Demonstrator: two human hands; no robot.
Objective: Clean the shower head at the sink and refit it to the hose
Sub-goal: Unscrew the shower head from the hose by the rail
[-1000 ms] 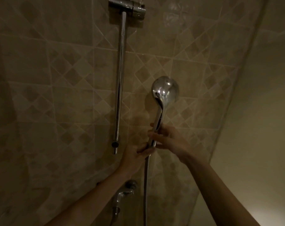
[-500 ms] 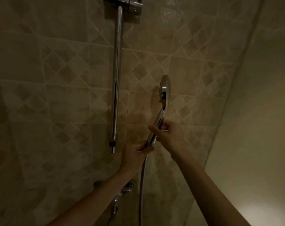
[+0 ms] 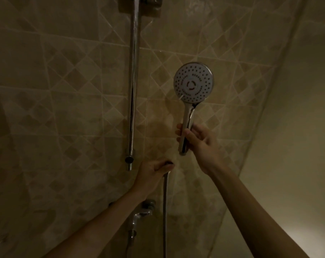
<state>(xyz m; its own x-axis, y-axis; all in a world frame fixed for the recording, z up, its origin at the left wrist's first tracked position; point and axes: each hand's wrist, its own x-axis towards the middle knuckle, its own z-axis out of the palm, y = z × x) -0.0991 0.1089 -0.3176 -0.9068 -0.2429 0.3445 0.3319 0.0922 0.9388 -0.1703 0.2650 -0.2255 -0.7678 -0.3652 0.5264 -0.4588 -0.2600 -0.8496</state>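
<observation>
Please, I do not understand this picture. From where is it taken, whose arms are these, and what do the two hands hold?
There is no machine here. A person wears one camera on the head, and it looks forward at their own two arms, reaching toward a tiled shower wall.

The right hand grips the handle of a shower head, held upright with its spray face, full of small holes, turned to the camera. The lower end of the handle is free: nothing is joined to it.

The left hand, a little lower, holds the top end of the metal hose, which hangs straight down. So the head and the hose are apart at this moment.

On the wall you also see a vertical chrome rail and, low down, a tap. The light is dim, so small details are hard to see.
</observation>
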